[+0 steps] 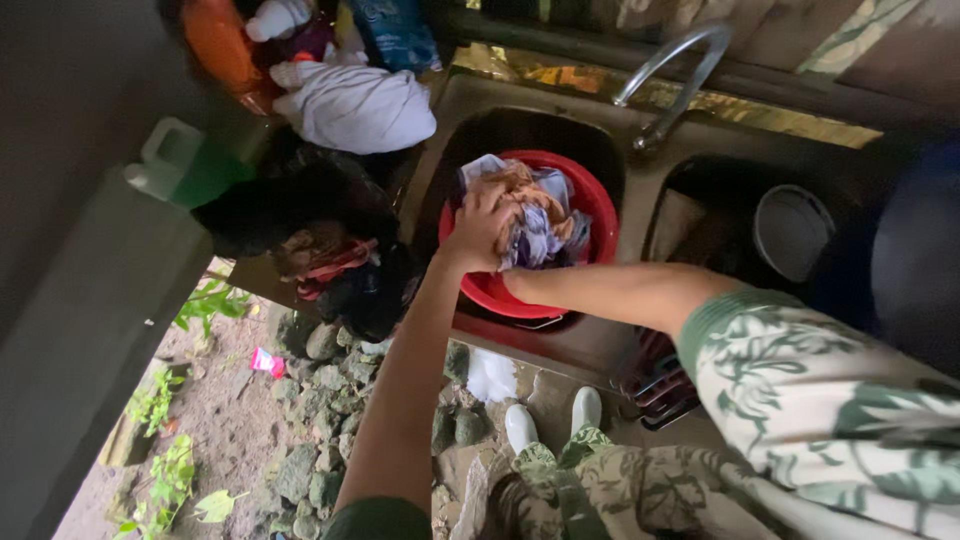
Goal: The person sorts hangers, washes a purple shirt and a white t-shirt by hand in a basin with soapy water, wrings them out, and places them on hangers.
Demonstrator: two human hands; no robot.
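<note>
Cloth bundle [535, 215] sits in red basin [500, 290] inside left sink bowl [520, 135]. Left hand [480, 228] clamped on it; right hand buried under cloth, grip unclear. Likely mid-scrub: more heaped laundry [355, 105] waits left, unwashed apparently.

A single view comes from a camera worn on the person's head, tilted steeply down and rolled sideways, so the sink counter [560, 100] runs across the far top and the stony ground [320, 430] lies near at lower left. It sits close above the arms, near enough that the red basin [500, 292] fills the centre. No second view overlaps it.
</note>
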